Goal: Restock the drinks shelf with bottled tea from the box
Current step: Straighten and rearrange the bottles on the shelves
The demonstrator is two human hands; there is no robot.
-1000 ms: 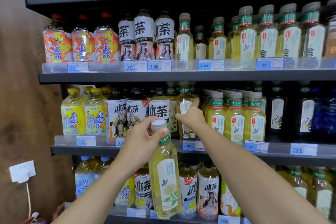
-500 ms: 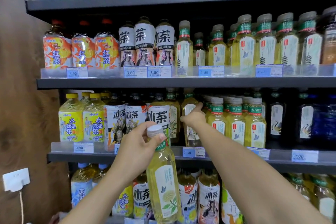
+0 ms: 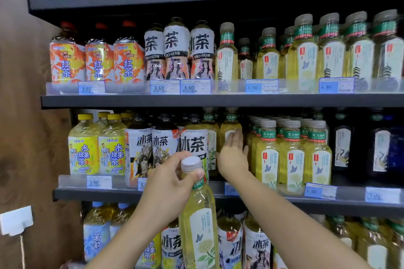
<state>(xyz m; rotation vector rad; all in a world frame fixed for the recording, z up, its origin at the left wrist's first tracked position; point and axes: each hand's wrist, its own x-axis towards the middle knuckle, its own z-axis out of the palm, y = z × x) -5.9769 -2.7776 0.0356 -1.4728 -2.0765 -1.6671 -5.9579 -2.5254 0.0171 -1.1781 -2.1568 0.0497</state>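
My left hand (image 3: 172, 183) grips the neck of a pale yellow tea bottle (image 3: 200, 225) with a grey cap and white label, held upright in front of the middle shelf (image 3: 91, 194). My right hand (image 3: 232, 157) reaches into that shelf with fingers spread, resting against a yellow tea bottle (image 3: 229, 131) standing there. To its right stands a row of matching yellow tea bottles (image 3: 291, 155) with grey caps and green neck bands. The box is not in view.
White-labelled iced tea bottles (image 3: 166, 148) and yellow-capped fruit tea bottles (image 3: 98, 148) fill the shelf's left part. Dark bottles (image 3: 343, 146) stand at the right. Shelves above (image 3: 196, 100) and below are stocked. A wood wall (image 3: 24, 137) bounds the left side.
My right hand has opened from pushing the shelved bottle and now lies flat against it. The held bottle has stayed in front of the shelf; the view has tilted up a little.
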